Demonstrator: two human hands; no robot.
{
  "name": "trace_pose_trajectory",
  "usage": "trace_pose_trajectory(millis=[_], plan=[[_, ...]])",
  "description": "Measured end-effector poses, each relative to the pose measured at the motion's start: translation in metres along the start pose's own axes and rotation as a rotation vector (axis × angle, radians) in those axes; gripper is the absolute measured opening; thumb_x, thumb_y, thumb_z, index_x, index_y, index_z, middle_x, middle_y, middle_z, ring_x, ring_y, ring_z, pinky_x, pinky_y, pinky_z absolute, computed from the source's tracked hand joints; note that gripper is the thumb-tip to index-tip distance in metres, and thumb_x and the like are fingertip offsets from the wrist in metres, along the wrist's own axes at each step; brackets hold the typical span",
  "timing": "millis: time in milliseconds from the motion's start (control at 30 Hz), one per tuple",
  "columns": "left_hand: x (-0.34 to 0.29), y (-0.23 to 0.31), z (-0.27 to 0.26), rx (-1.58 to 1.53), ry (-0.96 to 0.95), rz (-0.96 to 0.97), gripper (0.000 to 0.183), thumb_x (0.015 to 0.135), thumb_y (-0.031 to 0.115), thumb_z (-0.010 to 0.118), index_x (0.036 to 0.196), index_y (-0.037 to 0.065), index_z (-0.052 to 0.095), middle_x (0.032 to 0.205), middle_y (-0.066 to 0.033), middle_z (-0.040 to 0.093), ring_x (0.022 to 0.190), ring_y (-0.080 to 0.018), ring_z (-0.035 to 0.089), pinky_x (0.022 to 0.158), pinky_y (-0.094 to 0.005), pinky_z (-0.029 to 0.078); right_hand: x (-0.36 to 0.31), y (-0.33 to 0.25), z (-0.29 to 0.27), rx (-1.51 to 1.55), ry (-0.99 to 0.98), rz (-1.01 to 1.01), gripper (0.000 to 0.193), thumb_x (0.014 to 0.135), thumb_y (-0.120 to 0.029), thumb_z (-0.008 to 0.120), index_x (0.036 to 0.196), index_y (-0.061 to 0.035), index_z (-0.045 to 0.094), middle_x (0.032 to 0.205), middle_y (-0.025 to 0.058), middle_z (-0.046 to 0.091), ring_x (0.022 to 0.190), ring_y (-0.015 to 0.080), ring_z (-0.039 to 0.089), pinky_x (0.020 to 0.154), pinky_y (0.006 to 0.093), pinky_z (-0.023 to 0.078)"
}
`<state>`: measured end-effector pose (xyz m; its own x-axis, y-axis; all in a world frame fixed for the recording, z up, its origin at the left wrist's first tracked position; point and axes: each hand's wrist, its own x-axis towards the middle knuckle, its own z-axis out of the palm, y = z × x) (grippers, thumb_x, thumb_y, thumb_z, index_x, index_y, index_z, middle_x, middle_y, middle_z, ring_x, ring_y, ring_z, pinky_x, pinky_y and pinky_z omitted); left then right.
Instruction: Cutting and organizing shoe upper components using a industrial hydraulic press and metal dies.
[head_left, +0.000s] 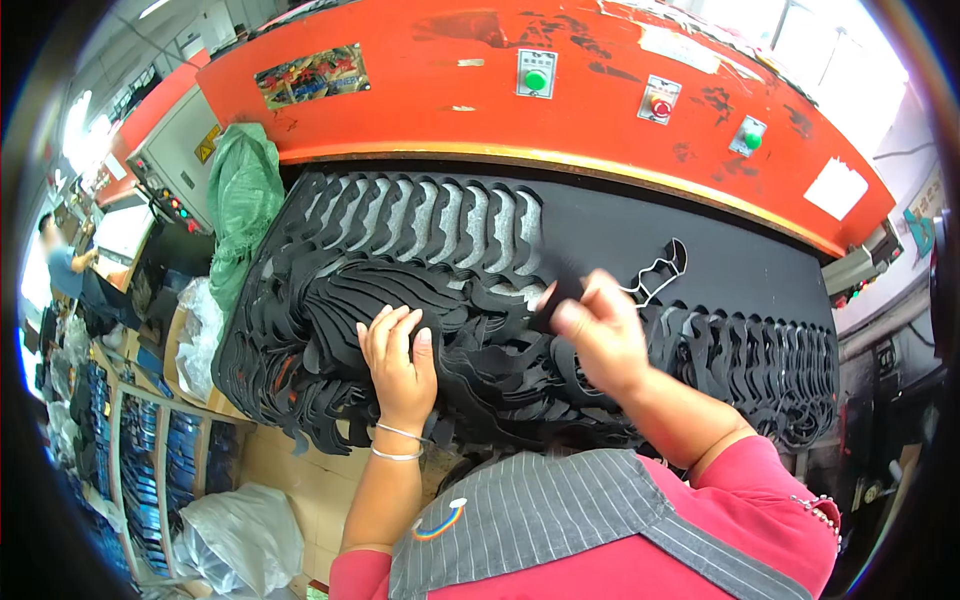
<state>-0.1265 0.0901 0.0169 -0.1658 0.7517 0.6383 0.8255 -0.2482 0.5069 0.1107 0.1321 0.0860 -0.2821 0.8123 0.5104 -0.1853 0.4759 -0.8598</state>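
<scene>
My left hand (400, 362) lies with fingers apart on a heap of curved black cut pieces (375, 300), several of them fanned out one over another. Between the thumb and fingers of my right hand (608, 338) is a black cut piece (562, 292), blurred by motion, above the middle of the work surface. Just right of that hand, a thin metal cutting die (658, 274) with a wavy outline stands on a black sheet (610, 215). Curved openings cut through the sheet at the far left show a speckled grey layer (420, 218).
Along the back runs an orange machine beam (430, 110) with green buttons (536, 80) and a red one (661, 105). A green sack (243, 200) hangs at the left. Racks of blue items (150, 460) and a plastic bag (240, 535) stand lower left. Another person (75, 275) is far left.
</scene>
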Motion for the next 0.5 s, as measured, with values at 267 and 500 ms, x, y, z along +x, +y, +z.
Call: trace_pose_trajectory(millis=[267, 500], plan=[[0.016, 0.069, -0.004, -1.066, -0.319, -0.136, 0.046, 0.091, 0.031, 0.066, 0.123, -0.001, 0.053, 0.114, -0.0094, 0.059, 0.106, -0.0176, 0.055, 0.094, -0.0322, 0.042, -0.014, -0.005, 0.005, 0.672, 0.227, 0.355, 0.022, 0.093, -0.013, 0.061, 0.112, -0.0065, 0.052, 0.098, 0.0069, 0.06, 0.081, 0.0168, 0.063, 0.068, 0.0316, 0.056], [0.042, 0.042, -0.059, -1.428, -0.268, -0.507, 0.016, 0.084, 0.006, 0.066, 0.093, 0.007, 0.052, 0.076, 0.0002, 0.053, 0.067, -0.0088, 0.054, 0.065, -0.0274, 0.051, -0.039, 0.023, -0.055, -0.456, 0.324, 0.391, 0.054, 0.083, -0.026, 0.073, 0.123, -0.0014, 0.047, 0.119, 0.0167, 0.057, 0.116, 0.0288, 0.052, 0.096, 0.041, 0.043]])
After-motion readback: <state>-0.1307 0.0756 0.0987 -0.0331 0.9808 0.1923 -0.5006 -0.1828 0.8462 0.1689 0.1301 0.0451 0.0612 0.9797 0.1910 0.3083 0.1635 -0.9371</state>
